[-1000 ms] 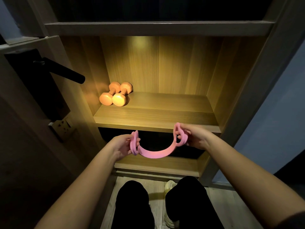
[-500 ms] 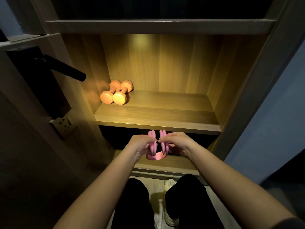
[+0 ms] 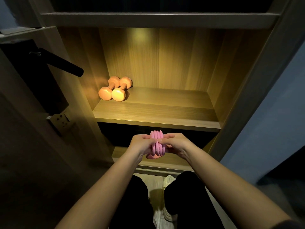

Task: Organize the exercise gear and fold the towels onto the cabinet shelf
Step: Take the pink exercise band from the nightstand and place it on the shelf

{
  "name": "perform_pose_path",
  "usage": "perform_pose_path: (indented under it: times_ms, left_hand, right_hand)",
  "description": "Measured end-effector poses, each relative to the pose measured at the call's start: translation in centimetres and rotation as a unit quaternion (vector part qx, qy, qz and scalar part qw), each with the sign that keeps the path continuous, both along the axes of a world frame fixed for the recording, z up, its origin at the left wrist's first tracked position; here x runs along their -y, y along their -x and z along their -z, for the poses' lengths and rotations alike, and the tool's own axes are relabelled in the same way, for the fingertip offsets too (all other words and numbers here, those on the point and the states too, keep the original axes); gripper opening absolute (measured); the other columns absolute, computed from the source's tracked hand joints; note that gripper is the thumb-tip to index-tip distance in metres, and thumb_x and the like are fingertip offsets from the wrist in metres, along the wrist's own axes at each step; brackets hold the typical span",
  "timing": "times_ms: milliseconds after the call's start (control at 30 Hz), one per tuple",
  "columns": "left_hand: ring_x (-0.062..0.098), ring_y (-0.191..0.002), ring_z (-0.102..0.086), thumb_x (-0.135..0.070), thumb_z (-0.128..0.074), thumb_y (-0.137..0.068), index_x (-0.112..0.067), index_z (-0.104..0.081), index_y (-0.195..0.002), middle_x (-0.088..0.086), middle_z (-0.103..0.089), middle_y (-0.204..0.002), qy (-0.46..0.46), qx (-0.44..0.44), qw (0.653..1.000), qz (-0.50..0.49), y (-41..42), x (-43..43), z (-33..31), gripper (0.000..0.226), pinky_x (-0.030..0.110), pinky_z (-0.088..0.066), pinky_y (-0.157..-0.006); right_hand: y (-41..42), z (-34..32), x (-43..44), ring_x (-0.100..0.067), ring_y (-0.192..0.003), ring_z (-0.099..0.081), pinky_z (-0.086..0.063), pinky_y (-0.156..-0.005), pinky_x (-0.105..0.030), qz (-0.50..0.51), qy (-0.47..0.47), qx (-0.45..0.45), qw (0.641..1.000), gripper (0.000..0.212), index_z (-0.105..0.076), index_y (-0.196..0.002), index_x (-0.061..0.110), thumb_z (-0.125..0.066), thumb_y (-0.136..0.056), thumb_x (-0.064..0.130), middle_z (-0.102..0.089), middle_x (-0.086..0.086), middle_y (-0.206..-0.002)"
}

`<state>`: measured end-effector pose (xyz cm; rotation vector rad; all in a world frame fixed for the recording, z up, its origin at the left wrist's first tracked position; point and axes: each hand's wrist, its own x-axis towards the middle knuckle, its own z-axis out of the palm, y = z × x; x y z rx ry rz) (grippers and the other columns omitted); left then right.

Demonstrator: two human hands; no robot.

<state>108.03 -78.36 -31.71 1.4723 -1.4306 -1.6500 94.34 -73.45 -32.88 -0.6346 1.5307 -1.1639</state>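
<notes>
Bundle first: one pink exercise band (image 3: 156, 144) sits bunched into a tight stack of loops, pressed between both hands in front of the cabinet. The left grip (image 3: 140, 144) and the right grip (image 3: 175, 142) each clench on it from their own side, fingertips meeting over the top. The loops stand on edge, so the stack runs left to right from palm to palm.

The lit shelf (image 3: 165, 113) lies ahead of and above the hands, its front edge just beyond the band. Two orange dumbbells (image 3: 115, 90) lie side by side and touching in its rear left corner, long axes pointing front to back. The bare stretch of board is centre and right, so the likely placing means lifting forward and up. Both hands are about equally near, the right perhaps slightly better placed.

Count: one band, two dumbbells, no towels in view
</notes>
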Motion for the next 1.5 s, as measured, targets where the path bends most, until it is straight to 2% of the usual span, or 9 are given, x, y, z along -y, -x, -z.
perform_pose_path:
  times_ms: [300,533,633,767,833,1000,1133,1267,1500]
  left_hand:
    - [0.025,-0.086,-0.072,-0.007,-0.053,-0.099,0.004,-0.067,-0.108,0.021,-0.072,-0.098,-0.043,-0.012,0.997,0.065,-0.9,0.0,-0.6,0.02,0.03,-0.06,-0.069]
    - [0.019,-0.077,-0.07,-0.014,-0.063,-0.094,0.001,-0.068,-0.104,0.019,-0.07,-0.097,0.042,0.002,0.995,0.087,-2.2,0.3,-0.2,0.019,0.025,-0.058,-0.062]
    - [0.024,-0.073,-0.065,-0.021,-0.071,-0.089,-0.003,-0.064,-0.095,0.017,-0.068,-0.091,0.136,0.081,0.981,0.114,-2.8,0.5,0.2,0.02,0.038,-0.057,-0.072]
    - [0.013,-0.107,-0.053,-0.03,-0.08,-0.079,-0.017,-0.055,-0.115,-0.002,-0.053,-0.118,0.25,0.141,0.942,0.175,-3.5,1.0,0.3,0.045,0.028,-0.045,-0.094]
    - [0.009,-0.115,-0.051,-0.027,-0.078,-0.081,-0.018,-0.054,-0.127,-0.008,-0.055,-0.123,0.238,0.103,0.938,0.229,-3.7,1.1,0.2,0.052,0.023,-0.043,-0.097]
    - [0.017,-0.098,-0.064,-0.027,-0.071,-0.087,-0.019,-0.063,-0.105,-0.001,-0.068,-0.1,0.187,0.066,0.949,0.244,-3.7,1.3,0.4,0.021,0.018,-0.051,-0.077]
    - [0.023,-0.091,-0.07,-0.034,-0.075,-0.083,-0.012,-0.064,-0.102,0.011,-0.07,-0.099,0.147,0.063,0.956,0.244,-3.1,1.1,1.0,0.031,0.037,-0.057,-0.082]
    - [0.016,-0.075,-0.071,-0.035,-0.074,-0.083,-0.011,-0.064,-0.101,0.007,-0.069,-0.088,0.129,0.039,0.97,0.204,-2.6,0.7,1.4,0.031,0.032,-0.058,-0.073]
    - [0.016,-0.091,-0.067,-0.025,-0.071,-0.086,-0.017,-0.063,-0.107,0.006,-0.069,-0.101,0.093,-0.063,0.973,0.2,-2.9,0.8,0.5,0.024,0.035,-0.056,-0.086]
  right_hand:
    - [0.5,0.3,-0.7,-0.02,-0.079,-0.07,-0.057,-0.068,-0.028,-0.02,-0.004,-0.022,1.0,0.03,-0.069,-0.112,-0.003,-0.073,-0.083,0.002,-0.072,-0.017,-0.096]
    - [0.9,0.3,-0.7,-0.013,-0.067,-0.066,-0.053,-0.061,-0.024,-0.032,0.003,-0.06,0.998,0.019,-0.07,-0.096,0.005,-0.078,-0.079,0.008,-0.07,-0.008,-0.079]
    - [1.3,0.1,-0.9,-0.012,-0.067,-0.066,-0.052,-0.06,-0.023,-0.067,0.006,-0.033,0.997,0.011,-0.07,-0.09,0.009,-0.075,-0.081,0.004,-0.07,-0.007,-0.08]
    - [2.3,-0.6,-1.3,-0.014,-0.079,-0.067,-0.053,-0.068,-0.022,-0.15,0.015,0.016,0.988,0.02,-0.068,-0.105,0.004,-0.067,-0.085,-0.002,-0.07,-0.007,-0.091]
    - [2.4,-1.2,-1.4,-0.016,-0.085,-0.066,-0.053,-0.075,-0.023,-0.18,0.019,0.02,0.983,0.021,-0.068,-0.105,0.004,-0.065,-0.085,-0.002,-0.069,-0.008,-0.096]
    - [2.8,-2.9,-1.8,-0.027,-0.097,-0.053,-0.047,-0.088,-0.03,-0.235,0.008,0.034,0.971,0.025,-0.066,-0.112,0.002,-0.062,-0.089,0.012,-0.059,-0.02,-0.108]
    - [2.8,-4.1,-2.3,-0.019,-0.103,-0.064,-0.054,-0.089,-0.031,-0.304,0.013,-0.127,0.944,0.037,-0.063,-0.124,0.01,-0.07,-0.088,0.012,-0.067,-0.013,-0.117]
    - [2.7,-4.6,-2.2,-0.031,-0.105,-0.061,-0.049,-0.097,-0.045,-0.312,0.015,-0.24,0.919,0.05,-0.061,-0.129,0.014,-0.076,-0.082,0.008,-0.066,-0.018,-0.118]
    - [3.0,-5.3,-1.4,-0.005,-0.083,-0.062,-0.051,-0.073,-0.018,-0.265,0.036,-0.179,0.947,0.037,-0.069,-0.114,0.014,-0.077,-0.079,0.003,-0.07,-0.003,-0.096]
